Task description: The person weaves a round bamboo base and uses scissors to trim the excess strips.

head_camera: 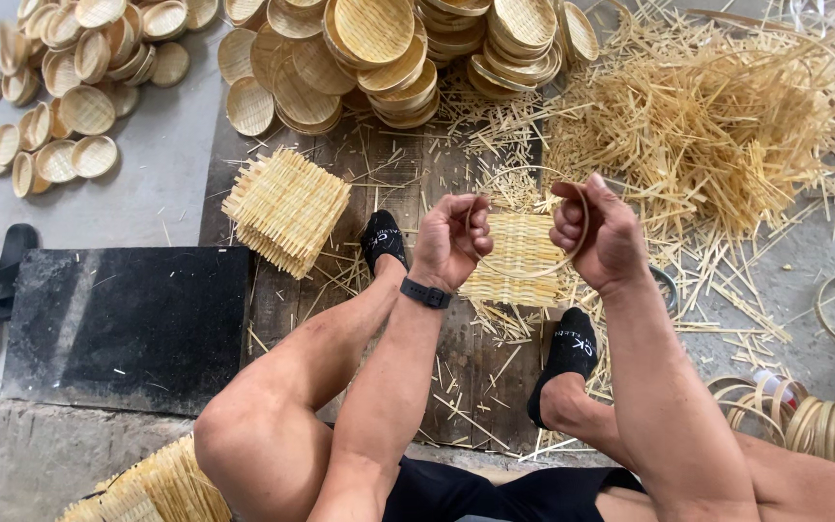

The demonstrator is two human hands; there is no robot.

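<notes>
both hands mid frame bend a thin bamboo strip hoop [533, 208] into a ring: left hand [451, 242] fingers curled tight on its left end, right hand [599, 232] fingers pinched shut on its right side. best kept to an even curve with the ends overlapped, no kink. woven bamboo mat [519, 259] lies below it on the wooden board [466, 367]. square mat stack [285, 208] centre left, round baskets [379, 48] top, loose splints [707, 126] upper right, finished rings [823, 420] lower right. feet and splint litter crowd the board.

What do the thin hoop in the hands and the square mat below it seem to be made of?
Hoop: likely a bent bamboo strip, pale and unfinished, thin and curved. Square mat: woven from the same pale strips, raw; the criss-cross weave shows.
</notes>
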